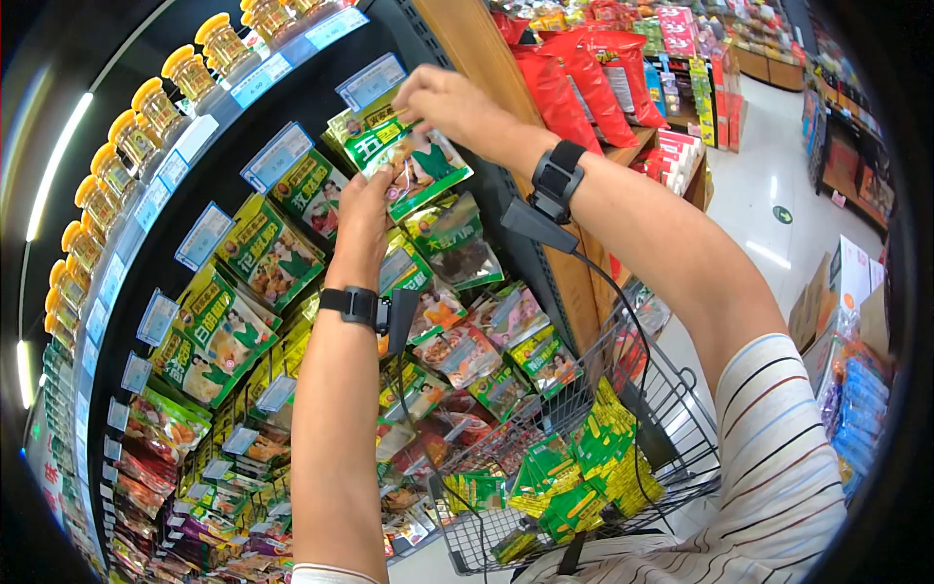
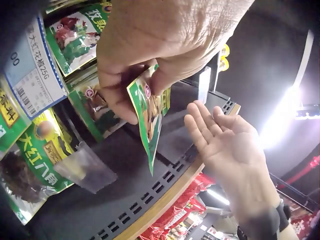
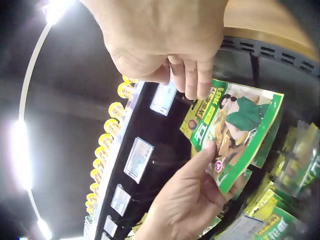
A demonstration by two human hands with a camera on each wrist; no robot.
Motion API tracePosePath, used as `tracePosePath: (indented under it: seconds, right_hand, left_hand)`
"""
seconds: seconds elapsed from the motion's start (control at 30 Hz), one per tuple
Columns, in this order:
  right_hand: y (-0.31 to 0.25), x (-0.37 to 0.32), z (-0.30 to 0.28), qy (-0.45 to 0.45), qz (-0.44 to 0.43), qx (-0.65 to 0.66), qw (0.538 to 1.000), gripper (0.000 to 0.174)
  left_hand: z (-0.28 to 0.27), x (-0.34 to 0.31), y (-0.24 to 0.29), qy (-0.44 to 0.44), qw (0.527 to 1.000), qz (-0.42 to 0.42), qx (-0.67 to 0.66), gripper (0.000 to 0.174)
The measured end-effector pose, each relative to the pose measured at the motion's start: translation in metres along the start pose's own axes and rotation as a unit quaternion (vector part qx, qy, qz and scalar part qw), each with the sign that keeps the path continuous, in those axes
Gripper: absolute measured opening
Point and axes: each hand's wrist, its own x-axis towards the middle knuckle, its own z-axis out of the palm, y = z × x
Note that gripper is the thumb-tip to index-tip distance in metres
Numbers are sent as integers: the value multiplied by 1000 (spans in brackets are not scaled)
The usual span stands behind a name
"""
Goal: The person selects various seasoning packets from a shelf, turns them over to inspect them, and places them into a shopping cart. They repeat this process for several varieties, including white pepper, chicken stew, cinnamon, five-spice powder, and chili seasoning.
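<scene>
A green and white spice packet (image 1: 424, 165) is pinched by its lower left edge between the thumb and fingers of my left hand (image 1: 364, 219). In the left wrist view the same packet (image 2: 150, 112) shows nearly edge-on below the left hand (image 2: 170, 40). My right hand (image 1: 457, 109) is raised by the packet's top, near a price tag (image 1: 373, 82), its fingers lightly bent and holding nothing. The right wrist view has that hand (image 3: 165, 45) above the packet (image 3: 240, 127), and the left hand (image 3: 187, 195) gripping it from below.
Rows of hanging packets (image 1: 219, 336) fill the rack below and left. Yellow-lidded jars (image 1: 154, 102) line the upper shelf. A wire basket (image 1: 486, 540) with several green and yellow packets is at the lower right. Red bags (image 1: 574, 88) stand beyond the wooden shelf side.
</scene>
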Motion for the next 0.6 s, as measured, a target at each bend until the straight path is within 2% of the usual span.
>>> tracePosePath:
  seconds: [0.07, 0.17, 0.2, 0.3, 0.33, 0.4, 0.47, 0.6]
  right_hand:
    - [18, 0, 12, -34, -53, -148, 987, 31]
    - [35, 3, 32, -63, -136, -320, 935, 36]
    - [38, 4, 39, -70, -163, -367, 913, 39]
    - [42, 7, 54, -71, -95, -451, 884, 47]
    - [41, 12, 57, -99, -57, -482, 869, 51]
    - [48, 20, 64, -106, -21, -496, 862, 52]
    - [52, 29, 69, -125, 12, -528, 840, 54]
    - [66, 48, 82, -150, 65, -562, 811, 59]
  left_hand:
    - [-9, 11, -11, 6, 999, 15, 27, 23]
    - [-11, 8, -6, -1, 990, -55, 127, 25]
    - [-4, -3, -2, -14, 994, -55, 88, 33]
    - [-9, -24, 10, 42, 950, 2, 310, 45]
    - [2, -51, 28, 55, 963, 27, 263, 54]
    - [-11, -82, 28, 36, 968, 84, 233, 55]
    - [-13, -128, 40, 16, 960, 100, 261, 51]
    - [-11, -226, 58, 17, 976, 50, 213, 45]
